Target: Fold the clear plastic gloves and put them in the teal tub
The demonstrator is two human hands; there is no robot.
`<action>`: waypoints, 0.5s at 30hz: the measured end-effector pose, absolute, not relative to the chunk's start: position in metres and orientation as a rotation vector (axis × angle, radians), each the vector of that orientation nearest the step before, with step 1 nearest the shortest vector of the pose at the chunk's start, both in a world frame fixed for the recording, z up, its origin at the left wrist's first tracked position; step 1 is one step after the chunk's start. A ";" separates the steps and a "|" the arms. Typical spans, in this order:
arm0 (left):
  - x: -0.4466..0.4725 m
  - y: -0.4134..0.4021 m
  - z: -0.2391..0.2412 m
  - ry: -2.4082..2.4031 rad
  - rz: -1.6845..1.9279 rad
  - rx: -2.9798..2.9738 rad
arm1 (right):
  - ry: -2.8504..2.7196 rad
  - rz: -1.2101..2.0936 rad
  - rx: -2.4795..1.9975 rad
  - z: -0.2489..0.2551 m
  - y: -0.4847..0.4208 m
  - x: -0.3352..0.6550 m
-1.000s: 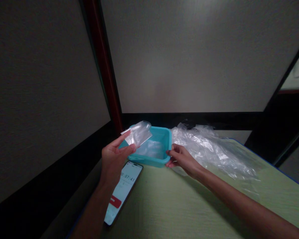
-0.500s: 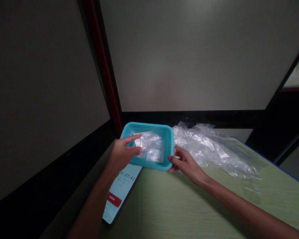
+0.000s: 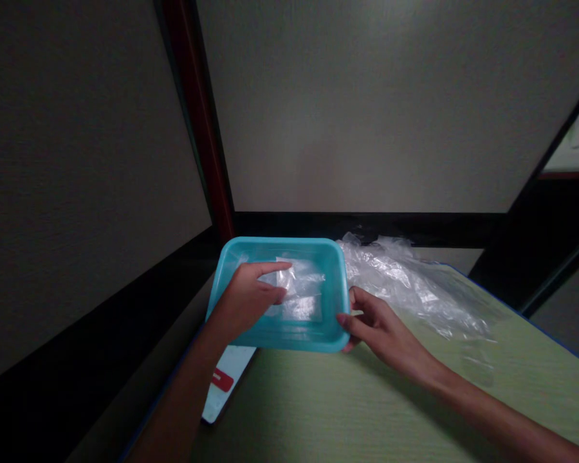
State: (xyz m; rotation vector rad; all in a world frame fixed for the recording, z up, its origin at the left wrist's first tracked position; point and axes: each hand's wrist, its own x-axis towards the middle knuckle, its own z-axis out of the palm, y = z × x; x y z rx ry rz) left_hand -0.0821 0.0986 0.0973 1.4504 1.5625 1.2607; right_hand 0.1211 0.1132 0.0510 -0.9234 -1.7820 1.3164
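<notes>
A turquoise plastic tray [image 3: 282, 343] is held up over the table, its inside facing me. My right hand [image 3: 374, 321] grips its right rim, thumb on the inner edge and fingers round the outside. Inside the tray lie clear plastic bags [image 3: 302, 308], thin and shiny; how many overlap I cannot tell. My left hand [image 3: 253, 292] reaches in over the left side, index finger and thumb spread apart, their tips touching the left edge of the upper bag. The other left fingers are hidden.
A heap of crumpled clear plastic [image 3: 410, 283] lies on the pale green table [image 3: 367, 411] right of the tray. A phone [image 3: 226, 386] with a lit screen sits partly beneath the tray. Grey panels [image 3: 357, 116] stand behind and at left.
The tray has come nearer and looks larger, covering more of the phone. Both hands have shifted slightly right with it. The upper bag now lies flatter in the tray.
</notes>
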 end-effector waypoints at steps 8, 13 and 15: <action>-0.076 0.093 0.093 1.565 1.157 1.508 | -1.804 1.324 -0.885 0.056 0.101 0.124; -0.078 0.093 0.085 1.554 1.107 1.603 | -1.807 1.332 -0.890 0.057 0.101 0.125; -0.081 0.093 0.082 1.566 1.072 1.624 | -1.810 1.323 -0.893 0.058 0.101 0.125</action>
